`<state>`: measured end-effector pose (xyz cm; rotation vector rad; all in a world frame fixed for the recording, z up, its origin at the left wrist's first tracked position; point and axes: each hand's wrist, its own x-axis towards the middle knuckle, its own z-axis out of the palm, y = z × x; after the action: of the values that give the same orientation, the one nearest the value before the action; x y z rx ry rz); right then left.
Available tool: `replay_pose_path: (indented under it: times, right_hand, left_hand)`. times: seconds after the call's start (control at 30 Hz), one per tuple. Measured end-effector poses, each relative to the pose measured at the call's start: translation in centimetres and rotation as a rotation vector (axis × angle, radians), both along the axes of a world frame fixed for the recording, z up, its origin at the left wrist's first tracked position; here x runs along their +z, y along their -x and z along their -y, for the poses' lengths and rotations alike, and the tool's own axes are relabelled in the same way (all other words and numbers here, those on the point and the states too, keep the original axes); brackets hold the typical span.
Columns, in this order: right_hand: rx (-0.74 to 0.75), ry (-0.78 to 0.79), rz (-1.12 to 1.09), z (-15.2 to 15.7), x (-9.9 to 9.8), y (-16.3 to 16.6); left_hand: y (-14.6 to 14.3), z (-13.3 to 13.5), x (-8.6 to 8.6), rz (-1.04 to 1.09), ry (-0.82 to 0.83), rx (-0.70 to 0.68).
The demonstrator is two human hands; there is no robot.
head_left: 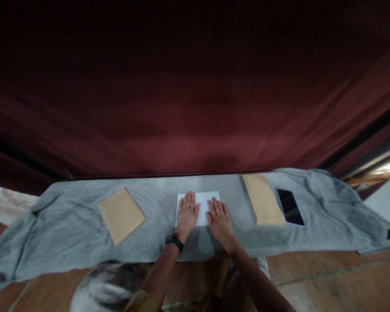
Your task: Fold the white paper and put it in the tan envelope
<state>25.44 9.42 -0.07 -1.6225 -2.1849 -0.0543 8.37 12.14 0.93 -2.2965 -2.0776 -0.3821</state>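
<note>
1. While both palms lie flat, a sheet of white paper (203, 200) sits beneath them at the middle of a long surface draped in grey cloth (160, 195).
2. The left hand (187, 212) rests on the left part of the sheet, its grip wide and flat: fingers straight, close together and pointing to the far side, thumb out to the right. A dark watch (175, 243) is strapped around that wrist.
3. The right hand (220, 219) covers the sheet's right edge, also flattened rather than curled, with its fingers slightly parted and pointing far and a little left. Between the two thumbs a strip of the paper shows bare.
4. To the left, well apart from the hands, a flat brown paper piece (121, 216) lies at a slant on the cloth.
5. To the right of the right hand lies a longer brown paper stack (264, 201); just beside it, farther right, is a phone (290, 207) with a dark screen and a pale purple edge.
6. Along the far side hangs a dark red sheet of fabric (195, 147). On the near side, reddish-brown floor tiles (312, 277) show below the cloth's edge.
</note>
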Motion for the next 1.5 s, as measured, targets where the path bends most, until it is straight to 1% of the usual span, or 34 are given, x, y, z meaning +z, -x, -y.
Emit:
replay_pose_path:
  times: [0.1, 0.2, 0.23, 0.33, 0.43, 0.63, 0.8, 1.0, 1.23, 1.4, 1.5]
  right_hand:
    - [-0.030, 0.017, -0.029, -0.3, 0.0, 0.7]
    - [-0.067, 0.067, -0.072, -1.3, 0.3, 2.7]
    - [-0.044, 0.083, -0.085, -1.7, 0.4, 3.5]
    - [0.091, 0.111, -0.092, -2.9, 0.6, 5.5]
    - [0.126, 0.111, -0.067, -3.5, 0.1, 6.0]
    - [0.037, 0.054, -0.006, -3.6, -0.9, 3.6]
    - [-0.024, -0.012, 0.015, -2.9, -0.7, 1.3]
    - [-0.042, -0.038, 0.047, -1.6, -0.8, -1.0]
    - [-0.063, -0.031, 0.039, -1.3, -0.8, -1.0]
    - [-0.065, -0.023, 0.026, -1.3, -0.6, -0.8]
    - [-0.064, -0.031, 0.018, -1.4, -0.7, -0.9]
  left_hand:
    - [1.0, 0.5, -0.1, -0.015, 0.009, 0.058]
    - [1.0, 0.7, 0.1, -0.036, 0.030, 0.075]
    - [1.0, 0.8, 0.2, -0.043, 0.036, 0.071]
    - [1.0, 0.9, 0.4, -0.059, 0.047, 0.049]
    - [1.1, 1.0, 0.4, -0.059, 0.047, 0.032]
    - [1.0, 0.7, 0.2, 0.021, 0.025, 0.072]
    - [1.1, 0.9, 0.1, 0.059, -0.013, 0.133]
    - [2.2, 2.2, -0.2, 0.052, -0.064, 0.187]
    - [3.4, 4.3, 0.4, 0.108, -0.126, 0.225]
    - [3.0, 5.0, 0.9, 0.270, -0.095, 0.269]
    - [3.1, 4.4, 1.4, 0.407, -0.069, 0.360]
